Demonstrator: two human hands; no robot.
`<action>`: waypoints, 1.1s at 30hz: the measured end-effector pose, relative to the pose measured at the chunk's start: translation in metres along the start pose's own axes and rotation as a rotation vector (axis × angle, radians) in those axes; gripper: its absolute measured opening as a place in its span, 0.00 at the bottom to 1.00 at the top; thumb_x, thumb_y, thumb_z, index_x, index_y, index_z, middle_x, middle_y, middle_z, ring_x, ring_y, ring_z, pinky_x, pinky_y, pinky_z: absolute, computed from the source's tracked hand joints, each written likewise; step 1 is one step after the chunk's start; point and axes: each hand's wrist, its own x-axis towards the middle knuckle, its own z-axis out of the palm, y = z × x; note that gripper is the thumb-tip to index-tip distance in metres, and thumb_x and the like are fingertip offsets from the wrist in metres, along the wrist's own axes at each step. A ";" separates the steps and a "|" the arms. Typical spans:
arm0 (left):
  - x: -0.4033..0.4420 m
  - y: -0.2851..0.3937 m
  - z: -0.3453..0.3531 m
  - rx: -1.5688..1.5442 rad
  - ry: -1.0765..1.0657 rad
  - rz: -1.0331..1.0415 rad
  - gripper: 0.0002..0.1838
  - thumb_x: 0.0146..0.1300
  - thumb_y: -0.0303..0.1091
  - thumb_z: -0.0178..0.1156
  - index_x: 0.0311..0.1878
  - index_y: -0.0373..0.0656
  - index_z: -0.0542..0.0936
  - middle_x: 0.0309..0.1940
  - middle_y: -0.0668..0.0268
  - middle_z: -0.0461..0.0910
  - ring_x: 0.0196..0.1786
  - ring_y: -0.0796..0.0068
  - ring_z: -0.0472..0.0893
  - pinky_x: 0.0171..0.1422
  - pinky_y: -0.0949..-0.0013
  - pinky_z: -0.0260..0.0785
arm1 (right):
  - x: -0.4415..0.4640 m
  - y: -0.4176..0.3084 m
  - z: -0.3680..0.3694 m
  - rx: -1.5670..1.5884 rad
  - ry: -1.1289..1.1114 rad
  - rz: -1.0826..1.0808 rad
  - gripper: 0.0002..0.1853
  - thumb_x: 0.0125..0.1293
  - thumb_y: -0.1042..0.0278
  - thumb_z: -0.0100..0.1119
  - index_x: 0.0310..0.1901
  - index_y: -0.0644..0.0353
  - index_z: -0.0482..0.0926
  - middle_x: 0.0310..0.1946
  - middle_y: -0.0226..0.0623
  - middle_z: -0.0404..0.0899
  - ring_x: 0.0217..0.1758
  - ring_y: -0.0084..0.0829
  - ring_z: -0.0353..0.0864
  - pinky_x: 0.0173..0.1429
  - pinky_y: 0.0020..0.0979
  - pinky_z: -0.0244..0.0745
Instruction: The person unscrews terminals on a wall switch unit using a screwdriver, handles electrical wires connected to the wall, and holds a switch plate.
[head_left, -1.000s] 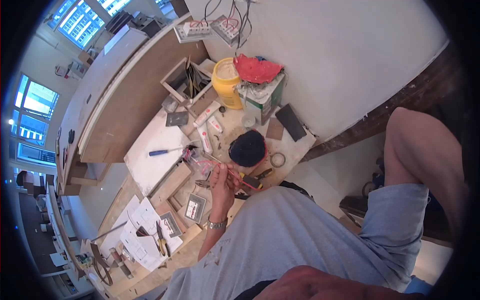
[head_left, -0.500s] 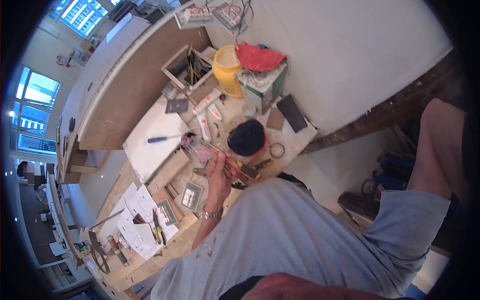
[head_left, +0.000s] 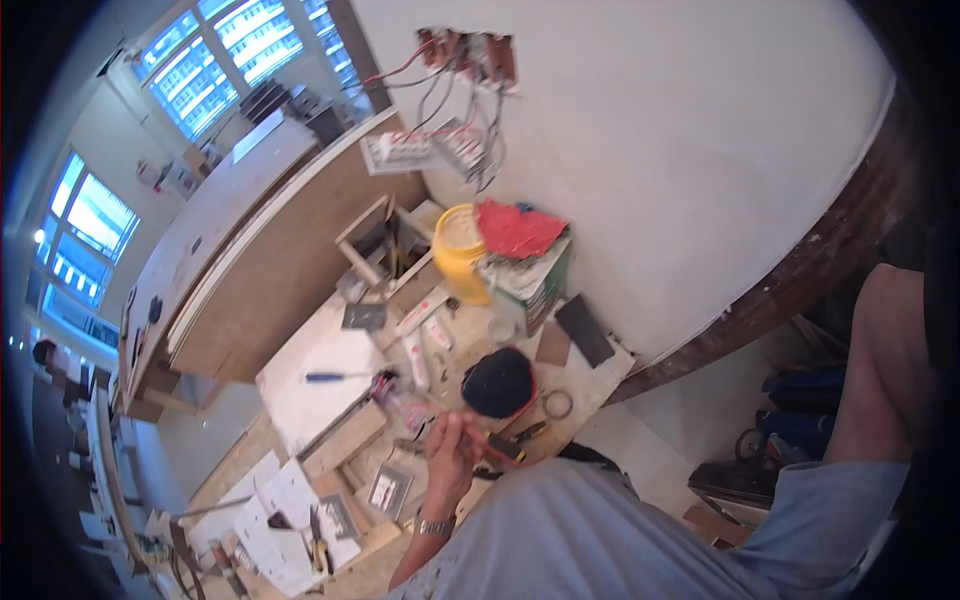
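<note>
Seemingly, red wire (head_left: 484,445) runs through the grip (head_left: 452,456).

On my feed the left hand (head_left: 452,464) blurs, and I can't trace the ends of the thin red strand (head_left: 485,449) at its fingers (head_left: 445,432). Below them, the bottom edge crops the grey cloth (head_left: 600,535); above, I can't read the white tube (head_left: 416,363).

The wooden table (head_left: 597,385) carries a yellow tub (head_left: 460,272) and a green-and-white container (head_left: 545,285) along its wall edge, a dark slab (head_left: 585,331) near its right corner, a dark, red-edged item (head_left: 498,382) toward its near edge, and paper sheets (head_left: 290,500) at its left end.
</note>
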 end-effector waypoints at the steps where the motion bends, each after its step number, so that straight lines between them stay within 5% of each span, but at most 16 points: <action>1: 0.000 -0.003 0.003 0.017 0.033 -0.016 0.16 0.87 0.46 0.52 0.49 0.44 0.80 0.30 0.64 0.85 0.26 0.79 0.79 0.30 0.76 0.68 | -0.005 0.000 -0.001 -0.001 -0.004 0.003 0.17 0.83 0.59 0.52 0.64 0.49 0.85 0.68 0.25 0.84 0.76 0.22 0.75 0.88 0.38 0.54; 5: -0.001 -0.009 -0.006 -0.040 -0.078 0.036 0.15 0.87 0.44 0.53 0.48 0.43 0.80 0.29 0.63 0.84 0.27 0.77 0.80 0.31 0.74 0.70 | -0.013 0.010 -0.005 -0.009 -0.009 0.020 0.17 0.83 0.59 0.52 0.64 0.49 0.85 0.68 0.24 0.84 0.76 0.22 0.75 0.89 0.38 0.54; 9: 0.004 -0.017 -0.016 -0.098 0.129 -0.044 0.14 0.86 0.43 0.53 0.49 0.42 0.79 0.29 0.60 0.84 0.26 0.74 0.80 0.27 0.73 0.69 | -0.023 0.010 0.000 0.018 -0.010 -0.022 0.17 0.83 0.59 0.52 0.65 0.49 0.85 0.68 0.24 0.84 0.77 0.21 0.75 0.89 0.38 0.53; 12: 0.010 -0.020 -0.025 -0.097 -0.037 -0.013 0.14 0.86 0.43 0.54 0.49 0.42 0.79 0.29 0.60 0.84 0.25 0.73 0.80 0.26 0.72 0.70 | -0.023 0.009 0.000 0.039 -0.015 -0.033 0.17 0.83 0.59 0.52 0.65 0.49 0.85 0.68 0.24 0.84 0.77 0.21 0.75 0.90 0.37 0.53; 16: 0.014 -0.002 0.005 -0.087 0.056 0.020 0.14 0.87 0.41 0.51 0.44 0.43 0.76 0.29 0.62 0.82 0.25 0.75 0.78 0.28 0.71 0.71 | -0.010 0.016 0.004 0.025 0.034 -0.031 0.17 0.83 0.59 0.52 0.65 0.49 0.85 0.68 0.23 0.84 0.78 0.21 0.74 0.90 0.37 0.52; 21: 0.022 -0.002 0.001 -0.076 -0.044 0.047 0.17 0.86 0.47 0.54 0.48 0.43 0.79 0.30 0.63 0.84 0.26 0.78 0.78 0.29 0.74 0.68 | -0.007 0.041 0.000 0.048 0.382 -0.053 0.17 0.83 0.59 0.52 0.65 0.48 0.85 0.69 0.23 0.84 0.78 0.21 0.74 0.91 0.37 0.52; 22: 0.019 -0.003 -0.004 -0.081 -0.050 0.036 0.17 0.86 0.48 0.54 0.49 0.43 0.80 0.30 0.63 0.84 0.27 0.78 0.78 0.28 0.74 0.67 | -0.030 0.047 -0.002 0.107 0.528 0.026 0.17 0.83 0.59 0.52 0.65 0.48 0.85 0.69 0.23 0.84 0.78 0.21 0.74 0.91 0.37 0.51; 23: 0.017 -0.005 -0.006 -0.081 -0.018 0.053 0.17 0.86 0.47 0.54 0.49 0.43 0.79 0.30 0.63 0.84 0.27 0.78 0.78 0.28 0.75 0.67 | -0.073 0.052 -0.005 0.186 0.382 0.354 0.19 0.84 0.59 0.52 0.64 0.62 0.81 0.58 0.37 0.85 0.65 0.31 0.81 0.75 0.38 0.67; 25: 0.013 -0.007 -0.005 -0.114 -0.002 0.060 0.16 0.86 0.47 0.54 0.49 0.43 0.79 0.30 0.63 0.84 0.26 0.78 0.78 0.28 0.75 0.67 | -0.168 0.052 0.012 0.142 0.310 1.006 0.19 0.84 0.62 0.55 0.60 0.73 0.80 0.47 0.46 0.87 0.52 0.34 0.87 0.60 0.36 0.81; 27: 0.011 -0.007 -0.013 -0.131 0.022 0.081 0.16 0.86 0.46 0.53 0.49 0.43 0.79 0.30 0.62 0.85 0.26 0.77 0.78 0.28 0.75 0.67 | -0.237 0.038 0.051 0.016 0.056 1.514 0.12 0.84 0.67 0.55 0.54 0.65 0.85 0.46 0.36 0.87 0.51 0.26 0.85 0.61 0.33 0.80; 29: 0.008 -0.011 -0.025 -0.147 0.059 0.085 0.16 0.86 0.46 0.53 0.48 0.43 0.79 0.30 0.62 0.85 0.26 0.77 0.78 0.29 0.75 0.68 | -0.318 0.007 0.080 0.205 -0.103 1.696 0.15 0.84 0.60 0.59 0.59 0.62 0.85 0.47 0.31 0.87 0.49 0.21 0.82 0.57 0.28 0.79; 31: 0.013 -0.010 -0.032 -0.164 0.097 0.100 0.16 0.87 0.46 0.53 0.48 0.43 0.79 0.30 0.61 0.85 0.26 0.77 0.79 0.29 0.74 0.68 | -0.344 -0.026 0.097 0.477 -0.291 1.973 0.15 0.86 0.60 0.55 0.59 0.61 0.85 0.50 0.32 0.87 0.54 0.21 0.85 0.63 0.31 0.79; 33: 0.015 -0.010 -0.038 -0.212 0.131 0.093 0.16 0.87 0.45 0.53 0.48 0.42 0.79 0.30 0.61 0.85 0.26 0.76 0.78 0.30 0.74 0.69 | -0.370 -0.059 0.121 0.503 -0.517 1.804 0.19 0.86 0.56 0.55 0.63 0.62 0.83 0.50 0.35 0.88 0.54 0.26 0.86 0.61 0.32 0.80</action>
